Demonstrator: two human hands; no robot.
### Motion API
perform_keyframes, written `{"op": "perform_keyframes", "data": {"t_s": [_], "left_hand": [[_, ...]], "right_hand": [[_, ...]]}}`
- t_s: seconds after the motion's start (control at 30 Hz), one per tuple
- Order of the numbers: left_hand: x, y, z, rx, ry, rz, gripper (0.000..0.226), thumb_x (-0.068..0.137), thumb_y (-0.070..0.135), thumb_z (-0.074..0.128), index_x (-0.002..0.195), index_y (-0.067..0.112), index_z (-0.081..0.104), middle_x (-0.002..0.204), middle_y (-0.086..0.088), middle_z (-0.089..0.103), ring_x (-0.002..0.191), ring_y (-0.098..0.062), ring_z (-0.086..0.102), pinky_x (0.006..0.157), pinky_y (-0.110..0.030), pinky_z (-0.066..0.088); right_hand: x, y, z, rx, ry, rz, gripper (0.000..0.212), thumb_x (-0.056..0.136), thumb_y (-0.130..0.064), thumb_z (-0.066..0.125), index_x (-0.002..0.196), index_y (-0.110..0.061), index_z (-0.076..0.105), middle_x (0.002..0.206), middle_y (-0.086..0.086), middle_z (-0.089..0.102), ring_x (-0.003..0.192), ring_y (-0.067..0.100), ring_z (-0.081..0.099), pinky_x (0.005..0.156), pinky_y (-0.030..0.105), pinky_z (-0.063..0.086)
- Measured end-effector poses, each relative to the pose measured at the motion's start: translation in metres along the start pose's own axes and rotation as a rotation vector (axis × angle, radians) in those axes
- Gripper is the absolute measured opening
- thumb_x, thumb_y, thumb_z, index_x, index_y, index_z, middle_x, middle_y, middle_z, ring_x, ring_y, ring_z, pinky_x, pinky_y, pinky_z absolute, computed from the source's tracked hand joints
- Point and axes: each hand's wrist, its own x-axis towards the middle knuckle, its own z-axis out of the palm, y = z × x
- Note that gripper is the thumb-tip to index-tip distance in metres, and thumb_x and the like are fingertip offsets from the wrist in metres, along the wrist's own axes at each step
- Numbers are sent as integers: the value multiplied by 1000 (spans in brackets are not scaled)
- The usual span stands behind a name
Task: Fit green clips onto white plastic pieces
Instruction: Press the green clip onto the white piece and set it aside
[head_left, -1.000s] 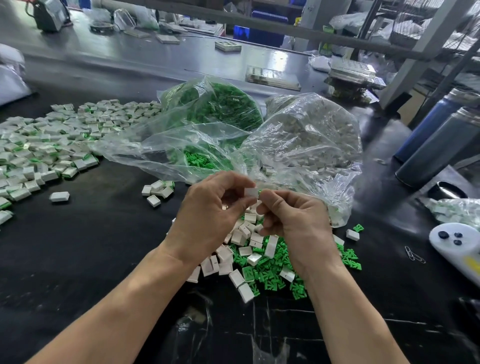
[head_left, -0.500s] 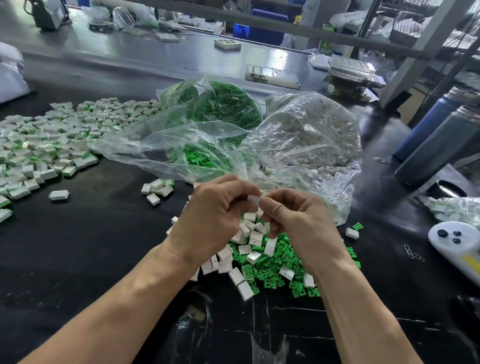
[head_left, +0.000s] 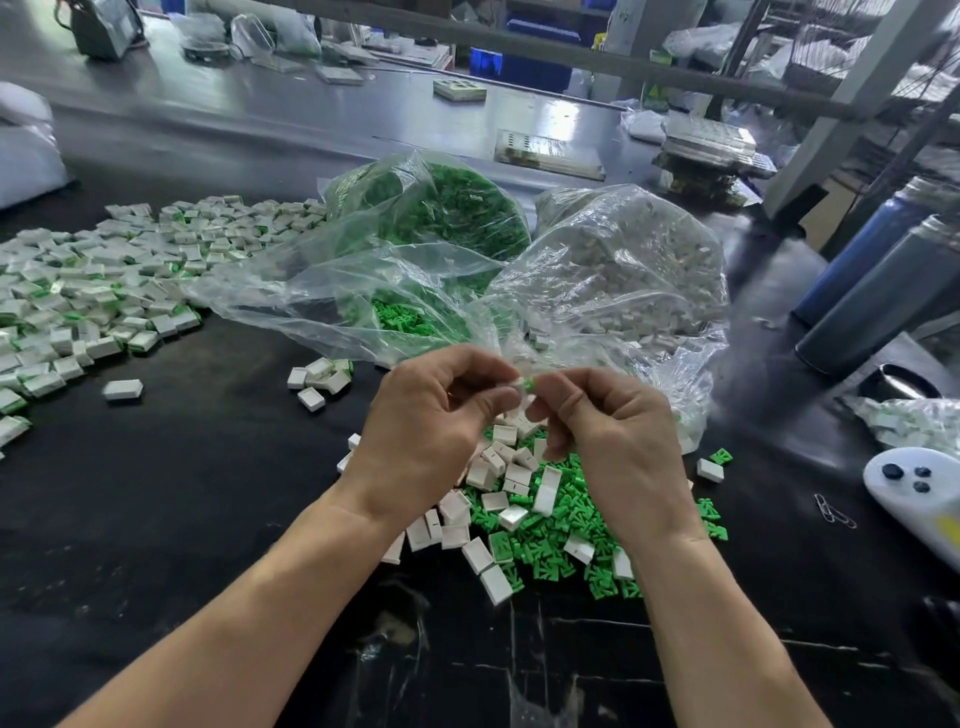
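Note:
My left hand (head_left: 431, 426) and my right hand (head_left: 613, 441) meet fingertip to fingertip above the black table. Between them they pinch a small white plastic piece with a green clip (head_left: 527, 385) showing at its end; most of the piece is hidden by the fingers. Below the hands lies a mixed heap of loose green clips (head_left: 561, 535) and white plastic pieces (head_left: 498, 467). A clear bag of green clips (head_left: 447, 208) and a clear bag of white pieces (head_left: 634, 270) lie open just behind the hands.
A wide spread of white pieces with green showing (head_left: 93, 291) covers the table's left side, with a small cluster (head_left: 319, 376) nearer. Two dark bottles (head_left: 872, 291), a white controller (head_left: 919, 493), a paper clip (head_left: 834, 512) and a small bag (head_left: 914, 423) sit at the right.
The hands stayed together at the same spot, working the piece between the fingertips. A green clip end now shows where only white showed before.

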Motion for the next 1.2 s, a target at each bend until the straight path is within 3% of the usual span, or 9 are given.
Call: {"op": "perform_keyframes", "data": {"t_s": [0.1,0.2,0.3,0.43,0.6,0.8,0.97,1.07,1.2], "left_hand": [[1,3,0,-13,1,4,16,88,12,79,94,25,74,91,6,74,85,-16,70,81,-42,60],[-2,6,7,-1,-29,42,14,88,12,80,93,24,74,106,10,69,100,-7,67,89,-27,53],[-5,8,16,-53,-73,48,11,88,9,79,94,18,75,113,7,67,106,-3,67,91,-18,50],[-6,6,21,-37,-67,46,13,87,12,81,97,19,75,111,12,70,107,-10,67,98,-39,53],[-7,8,26,-81,-50,33,12,88,11,80,95,21,76,108,11,72,102,-12,70,96,-45,55],[-8,9,28,-127,-45,-13,10,89,10,80,91,19,76,105,10,73,93,-14,71,91,-49,57],[-9,10,28,-152,-42,-25,7,89,7,78,91,14,76,104,7,74,86,-19,71,75,-33,61],[-9,10,28,-146,-37,-5,6,90,7,78,92,11,75,104,6,74,86,-16,72,72,-24,58],[-9,12,28,-154,-33,11,5,90,5,77,93,8,75,104,3,75,87,-16,72,71,-19,56]], "right_hand": [[-3,-4,8,106,3,84,49,106,-47,49,89,-9,76,78,10,74,58,18,57,46,28,45],[-7,-4,19,137,-32,182,70,108,-57,34,77,-9,73,64,6,67,51,15,53,42,27,39],[-8,-5,29,226,21,237,64,110,-50,36,69,-21,76,52,1,54,42,12,44,37,23,31],[-8,-7,33,329,90,219,63,111,-35,37,61,-25,73,49,-7,59,39,2,51,35,15,36],[-7,-1,33,385,118,199,55,110,-33,37,67,-23,69,48,-9,58,38,3,50,35,15,35],[-3,7,38,369,134,130,50,101,-41,38,81,-28,82,72,3,77,63,12,73,48,23,52],[2,13,38,390,146,123,50,99,-40,36,98,-17,81,98,14,80,95,28,78,71,33,63],[2,12,39,410,143,114,52,100,-38,35,100,-10,79,100,16,79,97,30,78,73,34,63],[1,10,40,379,148,78,51,101,-35,34,92,-21,82,95,13,80,93,27,78,72,33,62]]}}
